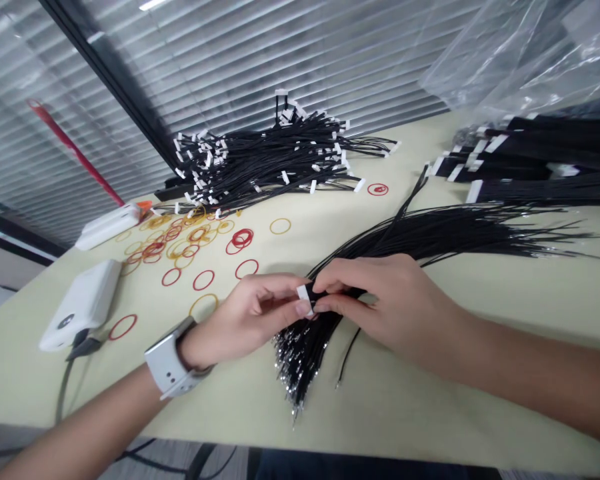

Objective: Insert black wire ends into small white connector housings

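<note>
Between the fingertips of my left hand (250, 317) is a small white connector (305, 300), held in a pinch. My right hand (380, 300) pinches black wire right beside that connector; its fingers hide exactly how many strands it grips. Beneath both hands lies a large bundle of loose black wires (445, 230). One set of its silvery crimped ends fans toward the table's front edge, the other toward the right. A single wire (349, 357) sticks out below my right hand.
Red and yellow rubber bands (180, 243) lie scattered at left. Behind them is a pile of black cables with white connectors (275, 160). More cable bundles (535, 160) sit at back right under clear plastic (520, 60). A white power bank (83, 307) with a cable stands at left.
</note>
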A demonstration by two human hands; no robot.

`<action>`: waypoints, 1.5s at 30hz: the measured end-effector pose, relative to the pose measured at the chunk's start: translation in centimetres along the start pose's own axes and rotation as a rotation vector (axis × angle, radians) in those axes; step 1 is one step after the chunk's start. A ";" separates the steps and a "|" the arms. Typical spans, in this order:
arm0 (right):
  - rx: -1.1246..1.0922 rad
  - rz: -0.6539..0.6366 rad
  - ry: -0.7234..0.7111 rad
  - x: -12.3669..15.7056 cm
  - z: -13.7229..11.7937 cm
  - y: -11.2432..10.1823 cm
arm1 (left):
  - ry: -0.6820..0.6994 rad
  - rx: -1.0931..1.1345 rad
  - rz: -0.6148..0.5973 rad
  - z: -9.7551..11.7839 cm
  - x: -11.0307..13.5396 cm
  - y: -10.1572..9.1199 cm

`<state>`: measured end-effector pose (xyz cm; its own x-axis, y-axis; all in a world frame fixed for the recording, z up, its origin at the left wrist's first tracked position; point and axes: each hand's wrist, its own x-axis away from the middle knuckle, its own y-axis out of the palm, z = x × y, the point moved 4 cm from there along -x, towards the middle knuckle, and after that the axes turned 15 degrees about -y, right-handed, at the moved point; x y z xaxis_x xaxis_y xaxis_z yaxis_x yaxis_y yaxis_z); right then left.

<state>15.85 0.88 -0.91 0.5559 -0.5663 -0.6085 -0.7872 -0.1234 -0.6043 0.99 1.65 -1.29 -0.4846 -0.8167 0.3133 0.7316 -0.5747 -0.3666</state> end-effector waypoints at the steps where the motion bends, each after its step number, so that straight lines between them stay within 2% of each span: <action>1: 0.010 0.004 0.002 -0.1 0.0 -0.1 | 0.003 0.019 0.003 0.1 -0.1 -0.1; 4: 0.075 0.001 -0.013 -0.5 -0.1 -0.6 | 0.020 0.089 0.023 0.4 -0.4 -0.7; 9: 0.198 -0.080 -0.101 -0.5 -0.1 -0.7 | -0.021 0.177 0.017 0.0 -0.9 -1.3; 13: 0.288 0.018 -0.215 -0.4 -0.7 -1.6 | -0.045 0.231 0.002 -0.5 -1.0 -1.5; 16: 0.335 0.089 -0.233 -0.4 -1.1 -2.6 | -0.074 0.273 -0.020 -0.7 -1.0 -1.6; 21: 0.367 0.073 -0.220 -0.6 -1.6 -2.6 | -0.058 0.276 -0.057 -0.7 -0.9 -1.5; 23: 0.354 0.033 -0.198 -0.6 -1.7 -1.9 | -0.053 0.283 -0.064 -0.6 -0.9 -1.4; 25: 0.341 -0.067 -0.220 -0.4 -2.0 -1.0 | -0.051 0.302 -0.071 -0.6 -0.9 -1.4; 28: 0.360 -0.205 -0.345 0.1 -2.3 0.1 | -0.043 0.325 -0.060 -0.6 -1.0 -1.4; 31: 0.328 -0.240 -0.451 0.5 -2.1 0.4 | -0.037 0.330 -0.043 -0.7 -1.1 -1.6; 33: 0.309 -0.234 -0.396 0.5 -1.4 0.3 | -0.031 0.313 -0.039 -0.8 -1.2 -1.6; 37: 0.395 -0.133 -0.187 0.3 -0.3 -0.4 | -0.030 0.247 -0.031 -0.7 -1.2 -1.6; 45: 0.477 -0.145 -0.219 0.4 -0.7 -0.3 | -0.013 0.214 -0.027 -0.4 -0.9 -1.5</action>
<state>16.14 0.14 -0.57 0.7326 -0.3820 -0.5634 -0.5176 0.2249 -0.8255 0.15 3.25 -1.42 -0.5001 -0.7996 0.3324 0.8041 -0.5713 -0.1644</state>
